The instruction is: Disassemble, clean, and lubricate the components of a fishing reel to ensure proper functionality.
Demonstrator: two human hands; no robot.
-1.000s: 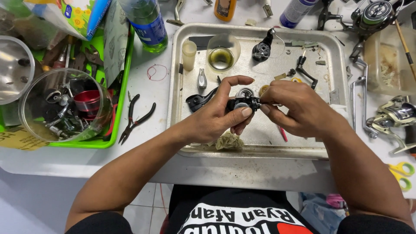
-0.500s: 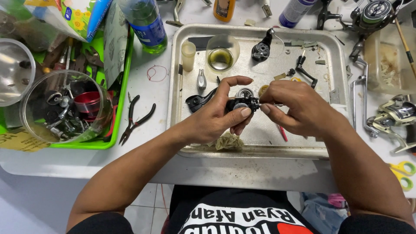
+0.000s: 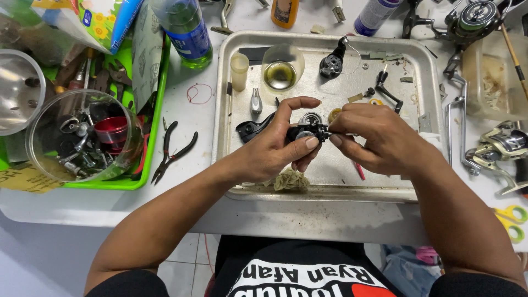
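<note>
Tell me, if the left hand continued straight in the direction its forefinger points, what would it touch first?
Probably the small glass of yellowish liquid. The left hand holds the black reel part, with the forefinger pointing up the metal tray. Height above the tray is unclear, so it might pass above.

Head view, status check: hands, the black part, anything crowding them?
Left hand and right hand both pinch the small black reel part above the metal tray. Loose parts and a crumpled rag lie beneath, none blocking.

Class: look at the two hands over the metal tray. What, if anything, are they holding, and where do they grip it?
Small black reel part: left hand pinches its body, right hand its right end.
</note>
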